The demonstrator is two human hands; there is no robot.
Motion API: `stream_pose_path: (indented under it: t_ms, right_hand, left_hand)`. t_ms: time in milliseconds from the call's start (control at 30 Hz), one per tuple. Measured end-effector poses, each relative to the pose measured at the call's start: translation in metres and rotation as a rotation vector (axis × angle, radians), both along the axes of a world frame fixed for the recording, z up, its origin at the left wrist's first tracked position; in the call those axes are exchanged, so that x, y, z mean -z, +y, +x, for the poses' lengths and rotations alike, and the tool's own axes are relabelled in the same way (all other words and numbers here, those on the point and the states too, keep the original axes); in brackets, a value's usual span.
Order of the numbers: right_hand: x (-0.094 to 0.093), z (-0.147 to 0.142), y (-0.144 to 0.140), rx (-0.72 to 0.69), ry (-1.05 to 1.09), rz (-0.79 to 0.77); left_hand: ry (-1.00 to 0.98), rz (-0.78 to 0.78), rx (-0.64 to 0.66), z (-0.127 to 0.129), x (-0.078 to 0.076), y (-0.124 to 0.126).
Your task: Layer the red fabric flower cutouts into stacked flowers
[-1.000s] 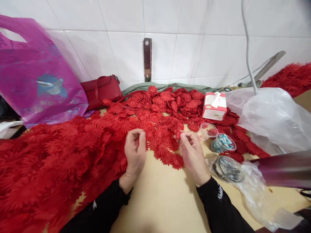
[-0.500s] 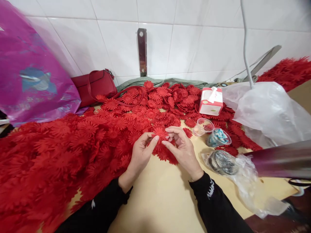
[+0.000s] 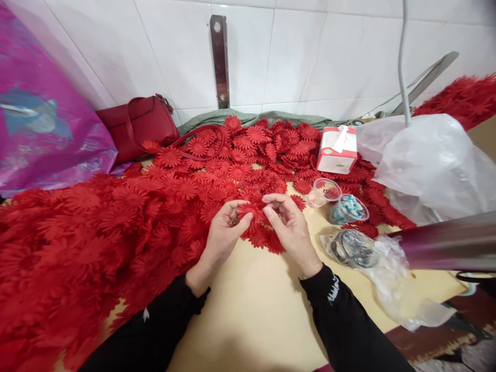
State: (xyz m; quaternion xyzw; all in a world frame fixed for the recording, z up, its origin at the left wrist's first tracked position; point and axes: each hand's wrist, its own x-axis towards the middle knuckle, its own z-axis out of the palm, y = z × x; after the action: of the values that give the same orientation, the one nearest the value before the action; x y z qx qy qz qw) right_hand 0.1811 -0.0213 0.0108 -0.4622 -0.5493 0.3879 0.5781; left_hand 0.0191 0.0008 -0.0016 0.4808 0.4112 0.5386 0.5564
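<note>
Hands meet over the tan surface [image 3: 256, 310]: left hand [image 3: 222, 235] and right hand [image 3: 290, 227] both pinch one red fabric flower [image 3: 250, 211] between them. Heaped red flowers [image 3: 116, 222] crowd left and behind; two plastic cups [image 3: 337, 199], tissue box [image 3: 336, 150] and red handbag [image 3: 135, 124] stand near.

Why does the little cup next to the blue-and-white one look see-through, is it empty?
Nearly empty. The clear cup stands upright and open, with only something small and reddish at its bottom; what that is, cannot tell.

- Flowers [image 3: 251, 209]: red throughout.
- Counter [image 3: 263, 310]: pale yellow.
- Handbag [image 3: 135, 124]: dark red.
- Bag [image 3: 46, 129]: magenta, blue print.
- Sleeves [image 3: 341, 320]: black.
</note>
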Motion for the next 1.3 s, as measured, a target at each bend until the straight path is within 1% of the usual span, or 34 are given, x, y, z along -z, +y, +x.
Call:
stream_pose_path:
  t_ms: [67,100,233,300,367,500,567,633,700,800,867,933,1000,1067,1133,1200,1267,1300]
  right_hand:
    - [-0.001,0.0,0.0,0.009,0.014,-0.004]
    - [-0.002,0.002,0.001,0.04,0.02,-0.004]
    - [-0.002,0.011,0.007,0.251,0.021,0.032]
    - [0.0,0.016,0.009,0.307,-0.008,0.054]
    - [0.002,0.021,0.01,0.327,-0.103,0.079]
    - [0.007,0.027,0.012,0.363,-0.368,0.154]
    - [0.009,0.026,0.012,0.368,-0.425,0.16]
    - [0.011,0.023,0.011,0.333,-0.425,0.14]
    - [0.011,0.016,0.01,0.242,-0.371,0.121]
    - [0.009,0.003,0.006,0.03,-0.17,0.048]
    - [0.007,-0.004,0.004,-0.075,-0.018,-0.036]
    - [0.008,-0.007,0.004,-0.105,0.081,-0.107]
    - [0.01,-0.006,0.005,-0.081,0.119,-0.148]
    - [0.014,-0.002,0.007,-0.014,0.15,-0.149]
    - [0.019,0.003,0.011,0.07,0.186,-0.13]
    - [0.022,0.008,0.014,0.141,0.213,-0.109]
    - [0.022,0.01,0.015,0.171,0.203,-0.084]
    - [0.021,0.009,0.015,0.177,0.19,-0.069]
  left_hand:
    - [0.019,0.006,0.023,-0.001,0.002,0.001]
    - [0.032,0.006,0.033,-0.001,0.003,0.001]
    - [0.03,0.003,0.069,-0.003,0.005,0.001]
    - [0.005,-0.005,0.065,-0.003,0.004,0.001]
    - [0.0,-0.008,0.031,-0.004,0.003,0.0]
    - [0.006,0.001,-0.054,-0.006,0.0,0.0]
    - [-0.001,0.017,-0.085,-0.006,0.0,0.0]
    - [0.0,0.03,-0.089,-0.006,-0.001,0.0]
    - [0.019,0.028,-0.055,-0.005,0.0,-0.001]
    - [0.08,0.031,0.042,-0.004,0.0,-0.002]
    - [0.114,0.056,0.083,-0.003,0.0,-0.002]
    - [0.138,0.072,0.117,-0.003,-0.001,-0.003]
    - [0.173,0.089,0.125,-0.003,-0.003,-0.005]
    - [0.221,0.136,0.07,-0.004,-0.004,-0.006]
    - [0.248,0.201,-0.06,-0.006,-0.006,-0.007]
    - [0.245,0.27,-0.259,-0.008,-0.006,-0.007]
    - [0.255,0.375,-0.489,-0.01,-0.006,-0.005]
    - [0.284,0.432,-0.584,-0.011,-0.006,-0.004]
